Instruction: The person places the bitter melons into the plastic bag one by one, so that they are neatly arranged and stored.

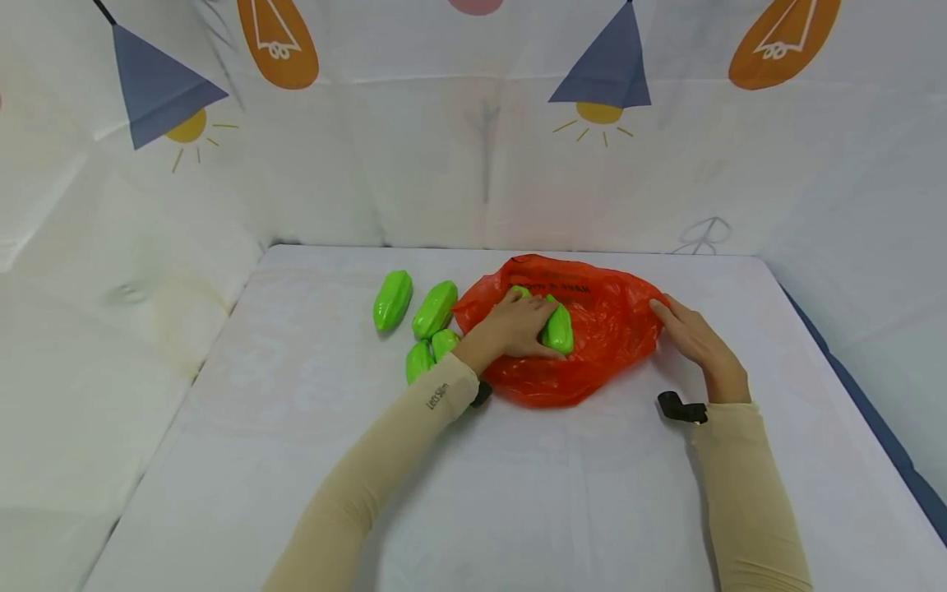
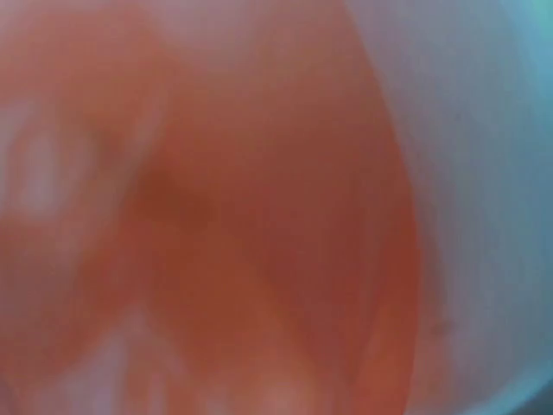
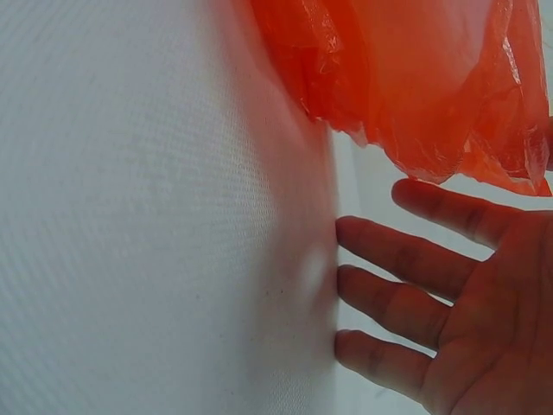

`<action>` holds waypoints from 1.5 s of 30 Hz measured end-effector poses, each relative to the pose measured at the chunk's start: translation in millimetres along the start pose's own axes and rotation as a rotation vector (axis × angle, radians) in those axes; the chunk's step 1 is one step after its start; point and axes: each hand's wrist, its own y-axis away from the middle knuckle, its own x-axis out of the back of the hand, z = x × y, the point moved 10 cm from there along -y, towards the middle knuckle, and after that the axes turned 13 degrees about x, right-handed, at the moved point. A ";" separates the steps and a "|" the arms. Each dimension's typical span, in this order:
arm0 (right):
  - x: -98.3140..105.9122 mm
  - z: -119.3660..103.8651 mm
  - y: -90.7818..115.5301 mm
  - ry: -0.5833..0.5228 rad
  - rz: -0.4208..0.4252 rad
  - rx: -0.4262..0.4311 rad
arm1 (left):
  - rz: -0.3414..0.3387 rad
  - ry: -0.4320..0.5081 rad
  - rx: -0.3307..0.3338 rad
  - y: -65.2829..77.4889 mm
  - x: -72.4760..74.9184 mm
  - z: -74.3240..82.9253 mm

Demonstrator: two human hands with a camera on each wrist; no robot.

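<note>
A red plastic bag (image 1: 621,329) lies spread on the table with its mouth toward the left. My left hand (image 1: 518,325) is over the bag, thumb and fingers around a bright green, ridged star fruit (image 1: 558,329). Part of another green star fruit (image 1: 520,291) shows just behind those fingers. At the bag's right edge is my right hand (image 1: 688,329), its thumb over the rim. The right wrist view shows that hand's fingers (image 3: 406,251) straight and spread, the index finger close under the bag's edge (image 3: 432,164). The left wrist view is a red blur of bag.
Several more green star fruits lie left of the bag, one (image 1: 392,301) farthest left and another (image 1: 435,310) beside it. The white tabletop (image 1: 533,510) meets a printed white cloth wall (image 1: 422,164) at the back. Black wrist cameras (image 1: 681,408) sit at both wrists.
</note>
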 end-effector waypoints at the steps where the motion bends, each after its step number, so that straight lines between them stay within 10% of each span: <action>1: -0.1 0.0 -0.1 0.002 0.002 0.003 | 0.002 -0.008 0.003 -0.7 -0.9 0.5; 28: 2.1 -3.2 -1.3 0.008 0.001 0.029 | -0.008 -0.130 0.057 0.2 -4.9 9.0; 45: 0.5 -1.2 -0.9 0.008 0.001 0.011 | -0.035 -0.126 -0.022 5.2 -9.5 3.6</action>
